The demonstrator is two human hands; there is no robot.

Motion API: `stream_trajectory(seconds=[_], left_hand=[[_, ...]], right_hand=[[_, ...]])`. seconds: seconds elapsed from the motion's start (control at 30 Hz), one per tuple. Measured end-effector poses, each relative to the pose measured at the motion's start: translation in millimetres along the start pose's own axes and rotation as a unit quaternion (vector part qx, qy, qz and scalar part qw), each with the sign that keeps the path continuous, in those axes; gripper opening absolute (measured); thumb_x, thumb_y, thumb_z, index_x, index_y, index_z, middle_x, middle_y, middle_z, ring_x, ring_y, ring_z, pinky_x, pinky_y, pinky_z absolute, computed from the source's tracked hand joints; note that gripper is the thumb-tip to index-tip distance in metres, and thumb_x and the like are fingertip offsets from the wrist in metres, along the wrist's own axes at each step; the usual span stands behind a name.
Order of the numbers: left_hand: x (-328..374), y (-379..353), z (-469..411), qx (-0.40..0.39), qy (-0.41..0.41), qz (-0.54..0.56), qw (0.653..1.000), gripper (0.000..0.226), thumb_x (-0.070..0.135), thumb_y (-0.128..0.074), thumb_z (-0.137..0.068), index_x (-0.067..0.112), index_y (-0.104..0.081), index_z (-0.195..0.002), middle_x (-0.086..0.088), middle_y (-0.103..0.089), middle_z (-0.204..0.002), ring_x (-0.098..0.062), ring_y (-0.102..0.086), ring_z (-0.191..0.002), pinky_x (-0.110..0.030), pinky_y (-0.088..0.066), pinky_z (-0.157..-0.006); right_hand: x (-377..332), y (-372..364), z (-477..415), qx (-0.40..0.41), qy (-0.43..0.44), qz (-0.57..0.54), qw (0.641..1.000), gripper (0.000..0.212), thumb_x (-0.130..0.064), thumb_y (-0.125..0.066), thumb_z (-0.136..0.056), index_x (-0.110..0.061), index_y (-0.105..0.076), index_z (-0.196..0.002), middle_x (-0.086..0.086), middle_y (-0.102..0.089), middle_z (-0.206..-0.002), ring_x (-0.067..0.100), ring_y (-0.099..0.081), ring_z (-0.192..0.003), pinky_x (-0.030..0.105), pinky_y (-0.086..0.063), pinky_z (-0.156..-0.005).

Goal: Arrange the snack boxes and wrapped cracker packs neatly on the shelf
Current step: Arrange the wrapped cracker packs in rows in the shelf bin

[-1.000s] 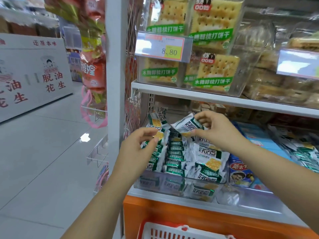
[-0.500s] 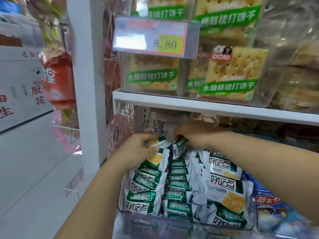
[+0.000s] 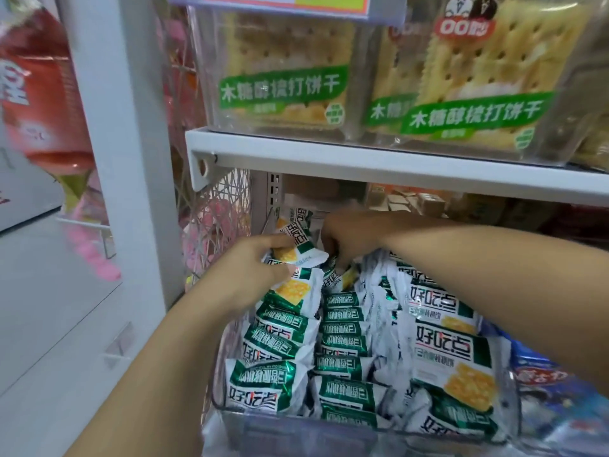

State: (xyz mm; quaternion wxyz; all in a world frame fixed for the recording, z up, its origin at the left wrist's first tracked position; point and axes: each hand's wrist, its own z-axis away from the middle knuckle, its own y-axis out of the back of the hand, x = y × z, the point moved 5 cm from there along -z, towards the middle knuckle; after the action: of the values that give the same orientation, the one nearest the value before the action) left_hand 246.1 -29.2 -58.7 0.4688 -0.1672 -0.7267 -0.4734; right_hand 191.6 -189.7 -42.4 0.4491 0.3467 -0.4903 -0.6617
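Observation:
Several green-and-white wrapped cracker packs (image 3: 342, 341) fill a clear plastic bin (image 3: 296, 427) on the lower shelf, lying in rough rows. My left hand (image 3: 260, 268) pinches one cracker pack (image 3: 296, 249) at the back left of the bin. My right hand (image 3: 346, 235) reaches under the shelf board, its fingers curled down onto a pack (image 3: 339, 278) in the middle row at the back. Its fingertips are partly hidden among the wrappers. Clear boxes of soda crackers (image 3: 283, 87) with green labels stand on the white upper shelf (image 3: 362, 159).
A white upright post (image 3: 125, 159) stands left of the shelves, with red snack bags (image 3: 43, 94) hanging beside it. Blue snack packs (image 3: 553, 390) lie right of the bin. Brown cartons (image 3: 415, 202) sit deep at the back. A price tag holder (image 3: 286, 4) hangs above.
The view has moved closer to the lower shelf. Both hands have gone deeper toward the back of the bin, the right hand carrying its pack under the shelf board.

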Motion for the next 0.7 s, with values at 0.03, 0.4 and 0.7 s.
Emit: stream_trajectory(seconds=[0.03,0.4,0.7], left_hand=[[0,0,0,0.001,0.002,0.003,1.000,0.046,0.019,-0.061,-0.092,0.030,-0.051,-0.135,0.010,-0.042,-0.146,-0.001,-0.044,-0.105,-0.017,-0.028,-0.091],[0,0,4,0.008,0.011,0.076,0.997,0.041,0.010,-0.059,-0.092,0.025,-0.056,-0.131,0.005,-0.049,-0.140,-0.001,-0.041,-0.117,-0.020,-0.029,-0.094],[-4,1,3,0.022,0.020,0.075,0.997,0.037,0.014,-0.060,-0.092,0.028,-0.059,-0.126,0.003,-0.051,-0.140,-0.009,-0.042,-0.131,-0.027,-0.030,-0.106]], right_hand=[[-1,-2,1,-0.001,0.002,0.003,1.000,0.024,-0.020,-0.080,-0.074,-0.011,-0.066,-0.091,-0.004,-0.060,-0.063,0.016,-0.063,-0.061,0.036,-0.054,-0.061],[10,-16,1,-0.024,-0.028,-0.019,0.999,0.023,-0.013,-0.066,-0.086,-0.005,-0.068,-0.108,-0.005,-0.058,-0.074,0.003,-0.061,-0.057,0.015,-0.045,-0.046],[25,-21,-6,0.044,-0.039,-0.012,0.998,0.042,-0.016,-0.072,-0.083,-0.007,-0.060,-0.122,0.009,-0.066,-0.114,0.016,-0.062,-0.081,0.026,-0.053,-0.077]])
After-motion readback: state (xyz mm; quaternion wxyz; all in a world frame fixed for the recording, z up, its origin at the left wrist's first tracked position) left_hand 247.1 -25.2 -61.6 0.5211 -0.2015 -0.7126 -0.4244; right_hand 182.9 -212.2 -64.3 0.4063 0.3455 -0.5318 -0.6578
